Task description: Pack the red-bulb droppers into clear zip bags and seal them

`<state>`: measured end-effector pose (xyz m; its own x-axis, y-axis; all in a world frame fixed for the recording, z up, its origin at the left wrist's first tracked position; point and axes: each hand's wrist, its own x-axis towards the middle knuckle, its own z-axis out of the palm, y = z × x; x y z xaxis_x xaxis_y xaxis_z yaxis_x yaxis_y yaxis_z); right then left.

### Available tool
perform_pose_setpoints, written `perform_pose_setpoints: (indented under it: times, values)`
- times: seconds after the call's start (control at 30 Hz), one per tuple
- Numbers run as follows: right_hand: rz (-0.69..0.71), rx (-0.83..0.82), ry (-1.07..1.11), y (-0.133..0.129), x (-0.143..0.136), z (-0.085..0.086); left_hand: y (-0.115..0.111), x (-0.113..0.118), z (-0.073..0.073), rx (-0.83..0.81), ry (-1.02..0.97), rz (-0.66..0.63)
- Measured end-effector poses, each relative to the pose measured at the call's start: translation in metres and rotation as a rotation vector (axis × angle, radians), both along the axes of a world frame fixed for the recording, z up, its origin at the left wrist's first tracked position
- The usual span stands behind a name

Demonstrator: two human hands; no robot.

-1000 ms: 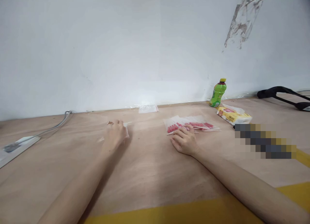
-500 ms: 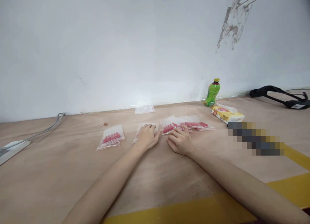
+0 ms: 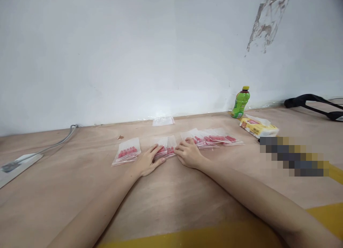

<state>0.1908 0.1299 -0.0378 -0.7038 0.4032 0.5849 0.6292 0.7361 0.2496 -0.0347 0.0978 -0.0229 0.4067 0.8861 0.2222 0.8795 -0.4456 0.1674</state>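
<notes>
Clear plastic bags with small red pieces lie in a row on the brown table. My left hand (image 3: 147, 161), fingers spread, rests on the left edge of the middle bags (image 3: 170, 150). At their right edge lies my right hand (image 3: 188, 153), its fingers loosely apart and touching the table and bag edges; it seems to hold nothing. Beyond its fingertips several overlapping bags (image 3: 218, 138) fan out to the right. A separate stack of bags (image 3: 127, 151) sits to the left of my left hand.
Flat white bags (image 3: 163, 121) lie near the wall. At the right stand a green bottle (image 3: 240, 103) and a yellow tissue box (image 3: 258, 128), with a black strap-like object (image 3: 308, 99) farther right. A grey cable (image 3: 60, 142) runs to a white strip (image 3: 24, 167) at the left.
My left hand has moved left and back off the middle bags, showing their red pieces. My right hand has shifted left to their right edge. The view has turned slightly left.
</notes>
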Motion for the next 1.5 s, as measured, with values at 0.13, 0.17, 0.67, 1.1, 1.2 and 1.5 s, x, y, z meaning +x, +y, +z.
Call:
perform_pose_setpoints:
  times: [0.13, 0.17, 0.67, 1.1, 1.2, 1.5]
  values:
    - [-0.029, 0.047, -0.052, 0.000, 0.009, 0.003, -0.009, -0.032, 0.002, 0.008, 0.086, 0.121]
    - [-0.034, 0.052, -0.061, -0.001, 0.012, 0.003, -0.011, -0.040, 0.002, 0.012, 0.105, 0.147]
    - [-0.033, 0.104, 0.039, -0.006, 0.023, -0.003, -0.001, 0.028, -0.006, 0.266, -0.021, -0.290]
    - [-0.009, 0.108, 0.032, 0.005, 0.024, -0.004, 0.009, 0.036, -0.011, 0.405, -0.001, -0.306]
    - [0.021, 0.088, 0.023, 0.004, 0.023, -0.001, 0.015, 0.050, -0.014, 0.448, 0.040, -0.350]
    - [-0.009, 0.104, 0.091, 0.003, 0.019, -0.003, 0.028, 0.070, -0.016, 0.580, 0.182, -0.392]
